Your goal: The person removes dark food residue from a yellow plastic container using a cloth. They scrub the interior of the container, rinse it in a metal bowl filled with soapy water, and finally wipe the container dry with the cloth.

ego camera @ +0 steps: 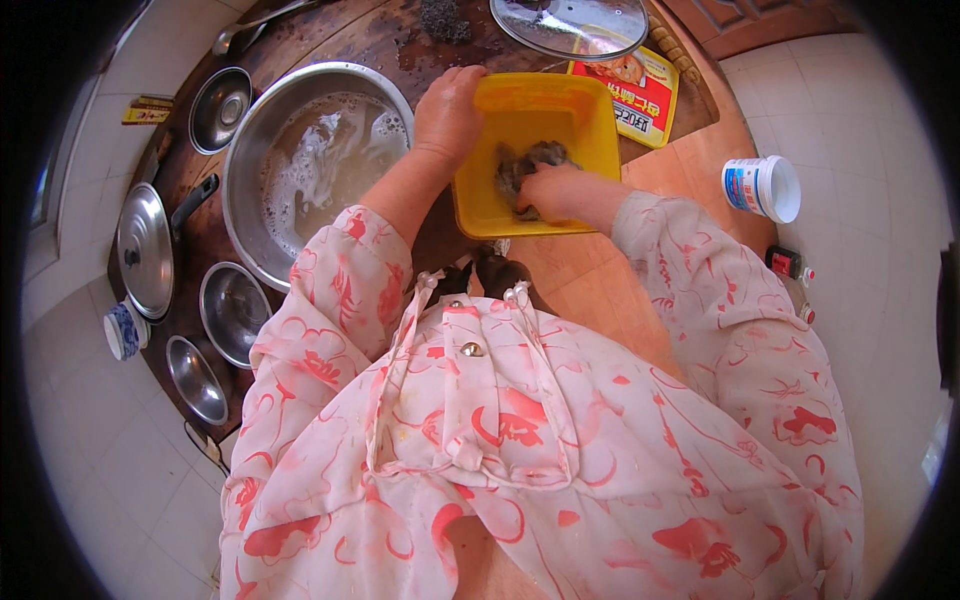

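Observation:
My left hand (450, 112) grips the upper left rim of a yellow plastic tub (544, 94), which is tilted so its inside faces me. Down in the tub, my right hand (559, 191) presses a grey-brown scrubbing pad or rag (551, 152) against the inner bottom. Blur hides what the pad is made of, and the fingertips are partly covered by it. Left of the tub, a large stainless steel basin (231, 180) stands on the wooden table (352, 41). Cloudy, sudsy water (322, 172) fills part of it.
Steel bowls (236, 313) and a metal pot lid (145, 251) crowd the table's left side. Along the far side are a ladle (244, 28), a dark scouring pad (445, 21), a glass lid (570, 22) and a printed plastic lid (652, 105). A white bucket (761, 189) is at right.

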### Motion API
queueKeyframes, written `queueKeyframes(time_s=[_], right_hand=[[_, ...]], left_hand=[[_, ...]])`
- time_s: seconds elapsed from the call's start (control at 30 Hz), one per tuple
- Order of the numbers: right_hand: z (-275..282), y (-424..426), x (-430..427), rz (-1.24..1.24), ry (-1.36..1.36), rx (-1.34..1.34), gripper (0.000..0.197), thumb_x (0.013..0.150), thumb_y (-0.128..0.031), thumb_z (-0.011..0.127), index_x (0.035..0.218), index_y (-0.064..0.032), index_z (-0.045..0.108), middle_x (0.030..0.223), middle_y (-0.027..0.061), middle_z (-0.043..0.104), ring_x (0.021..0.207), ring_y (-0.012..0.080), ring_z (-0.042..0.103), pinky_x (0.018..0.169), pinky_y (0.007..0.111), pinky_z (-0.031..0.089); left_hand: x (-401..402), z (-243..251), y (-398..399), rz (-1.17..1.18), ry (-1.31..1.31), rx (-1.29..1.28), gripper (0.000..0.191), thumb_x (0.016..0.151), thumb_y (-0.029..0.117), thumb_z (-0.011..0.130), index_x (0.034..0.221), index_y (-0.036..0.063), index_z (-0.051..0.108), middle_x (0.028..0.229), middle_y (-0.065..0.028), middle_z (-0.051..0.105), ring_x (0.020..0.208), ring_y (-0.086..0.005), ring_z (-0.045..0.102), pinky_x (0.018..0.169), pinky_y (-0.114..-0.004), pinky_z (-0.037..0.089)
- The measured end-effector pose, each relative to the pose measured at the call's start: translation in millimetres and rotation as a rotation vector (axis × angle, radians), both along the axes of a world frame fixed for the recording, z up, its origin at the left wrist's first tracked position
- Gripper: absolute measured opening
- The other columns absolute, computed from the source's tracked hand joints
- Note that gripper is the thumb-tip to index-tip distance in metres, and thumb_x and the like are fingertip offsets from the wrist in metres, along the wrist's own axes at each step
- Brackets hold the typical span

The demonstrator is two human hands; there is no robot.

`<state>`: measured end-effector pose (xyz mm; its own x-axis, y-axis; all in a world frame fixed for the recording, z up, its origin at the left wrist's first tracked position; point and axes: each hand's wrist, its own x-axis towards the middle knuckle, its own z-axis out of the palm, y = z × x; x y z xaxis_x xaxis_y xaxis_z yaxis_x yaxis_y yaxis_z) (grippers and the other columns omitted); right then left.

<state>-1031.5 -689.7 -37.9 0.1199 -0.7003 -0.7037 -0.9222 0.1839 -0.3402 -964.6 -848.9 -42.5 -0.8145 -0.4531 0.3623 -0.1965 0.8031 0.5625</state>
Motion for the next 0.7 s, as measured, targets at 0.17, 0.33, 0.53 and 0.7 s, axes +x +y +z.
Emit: queueKeyframes(time_s=[0.17, 0.33, 0.53, 0.7], right_hand=[[-28, -16, 25, -0.278, -0.304, -0.024, 0.04, 0.07, -0.004, 0.047, 0.107, -0.013, 0.058, 0.114, 0.0124, 0.052, 0.106, 0.0302, 0.047, 0.09, 0.035, 0.036], [-49, -16, 28, -0.204, -0.417, -0.16, 0.045, 0.067, -0.003, 0.046, 0.111, -0.01, 0.054, 0.113, 0.0191, 0.051, 0.107, 0.0311, 0.047, 0.091, 0.035, 0.036], [-5, 9, -9, -0.169, 0.007, 0.147, 0.039, 0.07, -0.012, 0.049, 0.108, -0.0111, 0.057, 0.105, 0.0142, 0.057, 0.098, 0.031, 0.053, 0.083, 0.039, 0.043], [-9, 5, 3, -0.252, -0.085, 0.024, 0.036, 0.07, -0.016, 0.053, 0.106, -0.0117, 0.057, 0.112, 0.0148, 0.052, 0.104, 0.0291, 0.049, 0.086, 0.038, 0.04]], left_hand=[[-2, -6, 3, 0.047, 0.035, 0.016, 0.03, 0.068, 0.001, 0.049, 0.097, 0.0084, 0.055, 0.093, -0.0111, 0.056, 0.088, -0.0308, 0.053, 0.076, -0.037, 0.044], [-5, -1, 1, 0.002, 0.04, 0.03, 0.03, 0.068, 0.0, 0.049, 0.097, 0.0059, 0.055, 0.092, -0.0122, 0.056, 0.088, -0.0312, 0.053, 0.076, -0.037, 0.044], [2, -2, 2, -0.024, 0.018, 0.029, 0.033, 0.066, -0.003, 0.048, 0.098, 0.0042, 0.054, 0.094, -0.0132, 0.056, 0.089, -0.0314, 0.053, 0.077, -0.036, 0.043], [0, 0, 6, 0.007, -0.006, 0.068, 0.035, 0.065, -0.005, 0.048, 0.098, 0.0042, 0.054, 0.096, -0.0127, 0.055, 0.09, -0.0313, 0.052, 0.078, -0.036, 0.043]])
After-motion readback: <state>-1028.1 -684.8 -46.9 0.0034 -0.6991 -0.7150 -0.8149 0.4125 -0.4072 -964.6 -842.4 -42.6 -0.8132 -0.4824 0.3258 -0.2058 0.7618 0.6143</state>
